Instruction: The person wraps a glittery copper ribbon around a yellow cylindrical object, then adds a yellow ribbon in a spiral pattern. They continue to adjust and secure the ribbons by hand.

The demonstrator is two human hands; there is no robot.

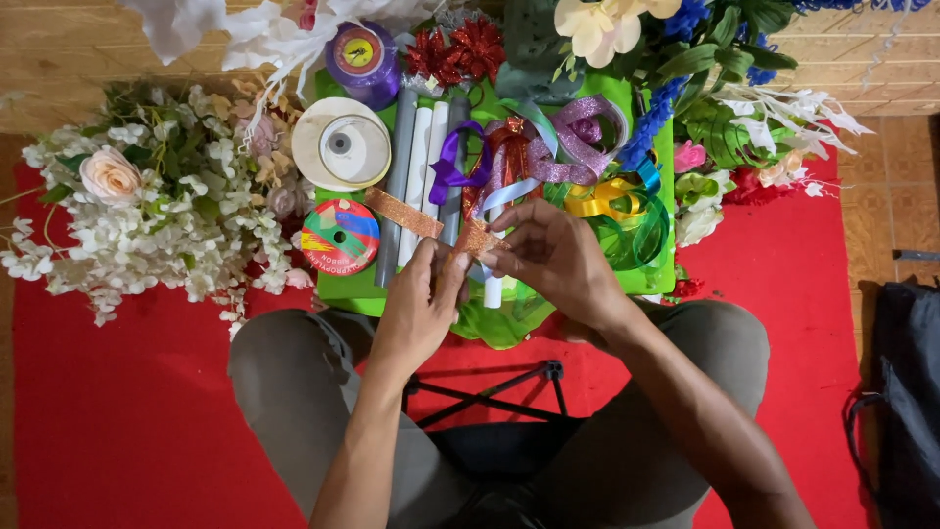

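Both my hands meet over the front of a green tray (338, 286). My left hand (419, 306) and my right hand (554, 257) together pinch a strip of orange glitter ribbon (403, 213), which trails up and left from my fingers across grey and white rolled tubes (416, 167). The ribbon is folded between my fingertips near a white tube end. Loose loops of purple, red, silver, yellow and green ribbon (548, 162) lie just beyond my hands.
A white ribbon spool (342, 143), a multicoloured spool (340, 236) and a purple spool (362, 59) sit left on the tray. White and peach artificial flowers (137, 211) lie left, mixed flowers (729, 137) right. A red mat (117, 392) covers the floor; a dark bag (906, 392) stands right.
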